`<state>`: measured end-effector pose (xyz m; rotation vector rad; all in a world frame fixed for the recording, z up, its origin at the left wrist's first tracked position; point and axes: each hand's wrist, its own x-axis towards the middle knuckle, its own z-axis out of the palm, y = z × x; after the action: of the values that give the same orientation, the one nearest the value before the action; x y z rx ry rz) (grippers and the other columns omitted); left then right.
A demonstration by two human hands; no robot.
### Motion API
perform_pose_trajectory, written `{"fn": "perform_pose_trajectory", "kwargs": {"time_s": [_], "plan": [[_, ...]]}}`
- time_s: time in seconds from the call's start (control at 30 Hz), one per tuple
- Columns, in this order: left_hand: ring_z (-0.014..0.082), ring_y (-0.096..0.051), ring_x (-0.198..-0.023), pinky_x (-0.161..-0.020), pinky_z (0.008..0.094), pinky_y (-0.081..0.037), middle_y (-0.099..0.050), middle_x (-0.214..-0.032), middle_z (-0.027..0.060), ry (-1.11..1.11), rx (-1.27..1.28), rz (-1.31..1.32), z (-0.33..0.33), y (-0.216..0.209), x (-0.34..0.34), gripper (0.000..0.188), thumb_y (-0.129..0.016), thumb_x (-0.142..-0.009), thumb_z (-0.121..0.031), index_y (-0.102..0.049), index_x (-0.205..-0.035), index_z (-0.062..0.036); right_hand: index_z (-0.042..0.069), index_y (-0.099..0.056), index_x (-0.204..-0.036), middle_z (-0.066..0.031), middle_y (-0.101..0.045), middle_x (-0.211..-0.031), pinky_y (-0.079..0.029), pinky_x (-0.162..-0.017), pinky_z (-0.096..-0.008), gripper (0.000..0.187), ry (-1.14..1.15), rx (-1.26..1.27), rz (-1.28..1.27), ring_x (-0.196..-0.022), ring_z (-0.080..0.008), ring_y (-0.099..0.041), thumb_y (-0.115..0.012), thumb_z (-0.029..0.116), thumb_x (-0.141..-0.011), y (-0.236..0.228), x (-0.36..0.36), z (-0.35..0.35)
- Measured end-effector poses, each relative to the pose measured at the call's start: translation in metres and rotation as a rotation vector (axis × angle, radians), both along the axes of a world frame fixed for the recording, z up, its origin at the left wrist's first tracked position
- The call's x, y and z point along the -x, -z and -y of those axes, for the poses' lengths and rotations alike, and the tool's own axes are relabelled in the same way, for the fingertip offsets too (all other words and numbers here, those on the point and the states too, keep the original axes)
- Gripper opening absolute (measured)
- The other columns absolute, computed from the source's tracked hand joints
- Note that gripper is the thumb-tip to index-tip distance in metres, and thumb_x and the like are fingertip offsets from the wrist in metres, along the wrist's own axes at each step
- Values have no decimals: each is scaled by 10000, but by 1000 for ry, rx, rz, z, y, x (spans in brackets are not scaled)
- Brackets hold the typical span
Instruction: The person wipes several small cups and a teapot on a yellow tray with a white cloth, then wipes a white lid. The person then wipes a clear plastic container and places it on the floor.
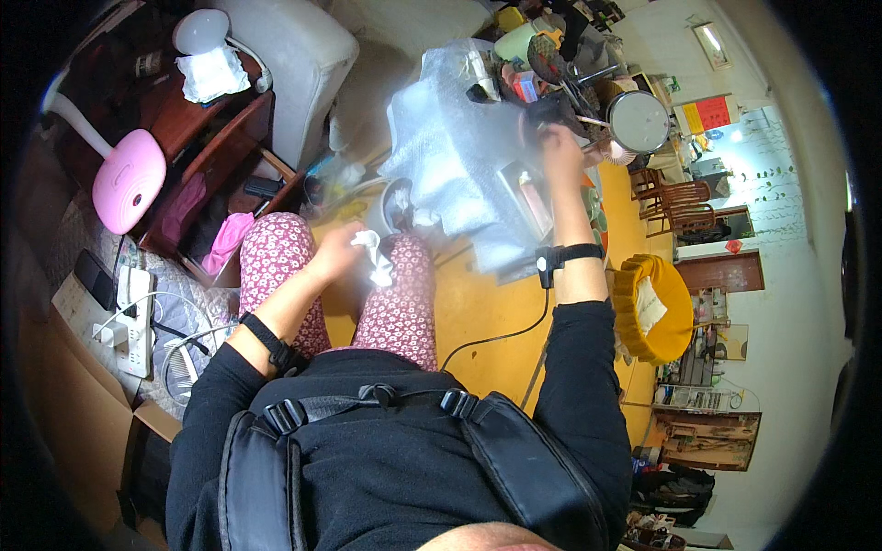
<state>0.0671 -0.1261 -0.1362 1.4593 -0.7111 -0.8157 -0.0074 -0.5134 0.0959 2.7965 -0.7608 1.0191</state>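
Observation:
My left hand (339, 253) is closed on a crumpled white tissue (374, 257) above my knees. Just beyond it, a grey waste bin (378, 216) with white tissues inside stands by my knee. My right hand (562, 154) is stretched out forward and to the right, its fingers bent and closed. At its fingertips is a dark, blurred thing (549, 114) that I cannot make out. Under and beside that arm lie a large sheet of bubble wrap (450, 156) and a shallow white box with a pinkish item (531, 204).
A wooden cabinet with an open drawer (216, 151), a pink lamp-like device (130, 182) and a power strip (136, 323) are on my left. A yellow-covered stool (675, 312) stands at right. Piled clutter and a round mirror-like disc (640, 122) lie ahead right. A cable (501, 338) hangs from my right wrist strap.

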Motion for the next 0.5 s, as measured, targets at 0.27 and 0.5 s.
{"fn": "perform_pose_trajectory", "kwargs": {"time_s": [0.27,0.5], "plan": [[137,-598,-881,-785,281,-492,-628,-933,48,3,8,-3,-1,1,-1,314,-540,-805,52,-576,-1111,-6,229,-620,-1200,-151,-613,-1147,-515,-819,-455,369,-13,-42,-414,-993,-367,-625,-605,324,-844,0,-113,-62],[151,-614,-863,-771,289,-503,-635,-920,53,14,-18,-87,-6,-12,-2,293,-550,-813,30,-580,-1101,-11,211,-633,-1149,-137,-623,-1146,-516,-830,-444,349,-27,-60,-596,-1002,-348,-630,-634,308,-813,4,-123,-88]]}}
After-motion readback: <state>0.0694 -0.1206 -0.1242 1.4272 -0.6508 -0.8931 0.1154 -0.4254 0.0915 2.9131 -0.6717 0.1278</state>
